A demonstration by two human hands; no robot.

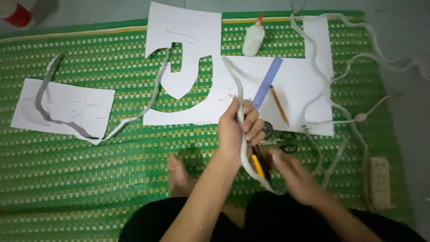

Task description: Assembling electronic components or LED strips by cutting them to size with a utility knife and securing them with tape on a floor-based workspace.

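The left hand [235, 127] grips a white foam strip [242, 134] between clenched fingers [253, 127], over the green mat [89, 179]. The right hand [293, 177] is blurred; I cannot tell its grip, near a yellow cutter [257, 166]. Scissors [280, 141], pencil [279, 105], ruler [268, 81] and glue bottle [253, 39] lie beyond on white sheets [295, 85].

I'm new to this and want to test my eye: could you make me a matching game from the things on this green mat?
Things:
1. white glue bottle
2. long blue plastic ruler
3. orange wooden pencil
4. black-handled scissors

Places:
A. right of the ruler, on the large white sheet
B. at the sheet's near edge
C. farthest away, at the sheet's top
D. slanting between bottle and left hand

Pairs: 1-C, 2-D, 3-A, 4-B
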